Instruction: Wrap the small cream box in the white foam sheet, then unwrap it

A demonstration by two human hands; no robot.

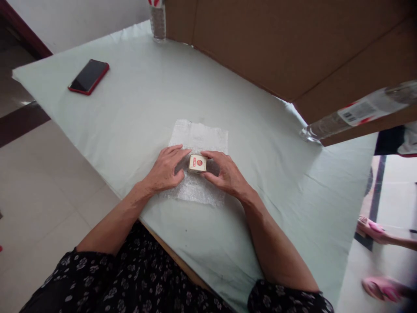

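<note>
A small cream box with red print lies on a sheet of clear bubble wrap, near its middle. My right hand has its thumb and fingertips at the right side of the box, gripping it. To the left of the box, my left hand rests on the wrap with fingers and thumb spread apart and a gap between them and the box. Nothing is in the left hand.
On a pale green cloth-covered table, a phone in a red case lies at the upper left. A large cardboard panel stands at the back, with clear plastic bottles beside it. Another person's feet show at the right.
</note>
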